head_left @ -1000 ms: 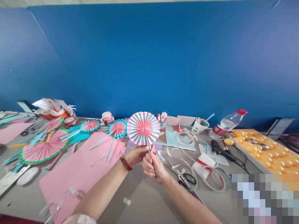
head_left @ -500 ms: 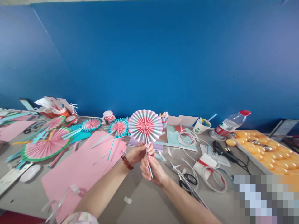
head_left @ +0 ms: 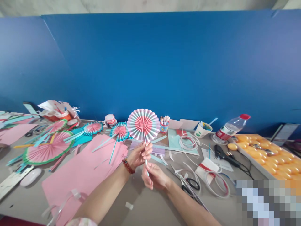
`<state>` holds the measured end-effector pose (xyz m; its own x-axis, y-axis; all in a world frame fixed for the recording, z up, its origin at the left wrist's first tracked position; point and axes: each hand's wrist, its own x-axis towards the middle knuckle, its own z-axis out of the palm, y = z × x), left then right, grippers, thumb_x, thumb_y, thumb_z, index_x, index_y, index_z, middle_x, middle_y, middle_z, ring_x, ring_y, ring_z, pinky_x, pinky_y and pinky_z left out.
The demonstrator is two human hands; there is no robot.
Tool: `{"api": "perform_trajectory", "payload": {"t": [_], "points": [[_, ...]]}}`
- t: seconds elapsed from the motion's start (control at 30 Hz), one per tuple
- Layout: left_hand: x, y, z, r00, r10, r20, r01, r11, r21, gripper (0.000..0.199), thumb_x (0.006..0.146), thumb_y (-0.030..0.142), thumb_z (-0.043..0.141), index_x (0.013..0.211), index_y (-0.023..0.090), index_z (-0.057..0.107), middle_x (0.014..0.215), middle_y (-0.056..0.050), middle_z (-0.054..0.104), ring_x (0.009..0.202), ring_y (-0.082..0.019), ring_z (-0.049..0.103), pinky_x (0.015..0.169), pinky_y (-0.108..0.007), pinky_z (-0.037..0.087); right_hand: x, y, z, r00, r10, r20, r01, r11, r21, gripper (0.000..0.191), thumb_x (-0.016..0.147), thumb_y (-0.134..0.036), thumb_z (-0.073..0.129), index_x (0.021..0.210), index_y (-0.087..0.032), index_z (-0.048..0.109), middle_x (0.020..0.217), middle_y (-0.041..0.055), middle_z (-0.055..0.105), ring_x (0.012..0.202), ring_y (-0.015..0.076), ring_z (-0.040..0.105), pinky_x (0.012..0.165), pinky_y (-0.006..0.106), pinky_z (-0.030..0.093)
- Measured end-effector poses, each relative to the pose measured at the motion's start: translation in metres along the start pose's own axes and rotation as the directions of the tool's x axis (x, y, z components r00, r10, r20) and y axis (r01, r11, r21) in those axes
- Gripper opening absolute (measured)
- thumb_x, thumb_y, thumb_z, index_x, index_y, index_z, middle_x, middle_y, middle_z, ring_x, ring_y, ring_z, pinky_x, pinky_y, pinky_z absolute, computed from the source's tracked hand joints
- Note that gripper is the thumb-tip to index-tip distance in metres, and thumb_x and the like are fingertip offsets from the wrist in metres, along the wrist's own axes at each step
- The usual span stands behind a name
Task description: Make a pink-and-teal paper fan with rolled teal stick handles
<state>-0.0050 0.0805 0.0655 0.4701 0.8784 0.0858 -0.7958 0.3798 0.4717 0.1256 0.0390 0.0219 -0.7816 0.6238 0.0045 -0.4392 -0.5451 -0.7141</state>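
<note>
A round pleated paper fan (head_left: 143, 126), pink and red at its centre with pale green and lilac stripes outward, stands upright on a thin stick. My left hand (head_left: 139, 154), with a red beaded bracelet at the wrist, pinches the stick just below the disc. Lower down, my right hand (head_left: 154, 176) has its fingers around the stick's bottom end. Behind the fan, a smaller blue-edged pink fan (head_left: 119, 131) lies on pink paper sheets (head_left: 87, 175).
Scissors (head_left: 188, 185), coiled white strips (head_left: 188, 142) and a black glue gun (head_left: 227, 157) lie to the right. Beyond them are a paper cup (head_left: 202, 130), a bottle (head_left: 231, 128) and a tray of orange balls (head_left: 268, 153). A large green-edged fan (head_left: 48, 148) and a mouse (head_left: 31, 177) are left.
The fan has shifted slightly left. My right hand has moved a little lower on the stick, its fingers loosened somewhat. The view has tilted upward slightly.
</note>
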Motion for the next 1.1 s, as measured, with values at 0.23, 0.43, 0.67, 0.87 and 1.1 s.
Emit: {"api": "perform_trajectory", "payload": {"t": [0.23,0.43,0.67,0.87,1.1], "points": [[-0.001,0.003,0.006,0.999,0.021,0.026,-0.021,1.0,-0.016,0.028,0.087,0.031,0.071,0.078,0.015,0.049,0.068,0.006,0.039,0.047,-0.002,0.031,0.042,-0.011,0.033,-0.003,-0.004,0.001,0.998,0.03,-0.048,-0.031,0.999,-0.01,0.036,0.087,-0.051,0.068,0.08,-0.018,0.058,0.048,-0.0108,0.039,0.039,0.0038,0.023,0.042,0.017,0.028],[-0.014,-0.006,0.009,0.999,-0.035,0.037,0.036,0.999,-0.007,0.031,0.092,0.03,0.066,0.074,0.016,0.045,0.065,0.007,0.034,0.044,-0.003,0.024,0.042,-0.014,0.028,-0.028,0.001,-0.006,0.992,0.115,-0.06,-0.12,0.989,-0.082,0.036,0.086,-0.049,0.07,0.081,-0.014,0.061,0.049,-0.006,0.052,0.038,0.006,0.038,0.045,0.021,0.039],[-0.029,-0.023,0.009,0.998,-0.061,0.027,0.061,0.998,-0.018,0.033,0.092,0.031,0.065,0.073,0.015,0.044,0.065,0.007,0.034,0.045,-0.003,0.019,0.042,-0.013,0.023,-0.043,0.016,-0.015,0.98,0.16,-0.12,-0.193,0.914,-0.357,0.049,0.089,-0.059,0.058,0.074,-0.013,0.062,0.05,-0.0002,0.059,0.04,0.0096,0.053,0.041,0.019,0.035],[-0.041,-0.034,0.006,0.996,-0.087,0.004,0.087,0.995,-0.04,0.033,0.092,0.032,0.065,0.071,0.013,0.047,0.062,0.007,0.037,0.042,-0.002,0.018,0.04,-0.013,0.02,-0.046,-0.017,-0.011,0.945,-0.239,-0.222,0.042,0.764,-0.644,0.045,0.081,-0.057,0.07,0.102,-0.017,0.064,0.093,0.0084,0.069,0.078,0.0195,0.063,0.064,0.028,0.048],[-0.051,-0.062,0.0,0.977,-0.209,-0.03,0.205,0.972,-0.117,0.022,0.087,0.03,0.071,0.088,0.011,0.059,0.059,0.007,0.042,0.042,-0.002,0.024,0.04,-0.013,0.018,-0.043,-0.023,-0.002,0.885,-0.267,-0.38,0.143,0.935,-0.325,0.036,0.075,-0.044,0.081,0.09,-0.016,0.064,0.079,0.0069,0.069,0.073,0.0209,0.065,0.073,0.037,0.05]]}}
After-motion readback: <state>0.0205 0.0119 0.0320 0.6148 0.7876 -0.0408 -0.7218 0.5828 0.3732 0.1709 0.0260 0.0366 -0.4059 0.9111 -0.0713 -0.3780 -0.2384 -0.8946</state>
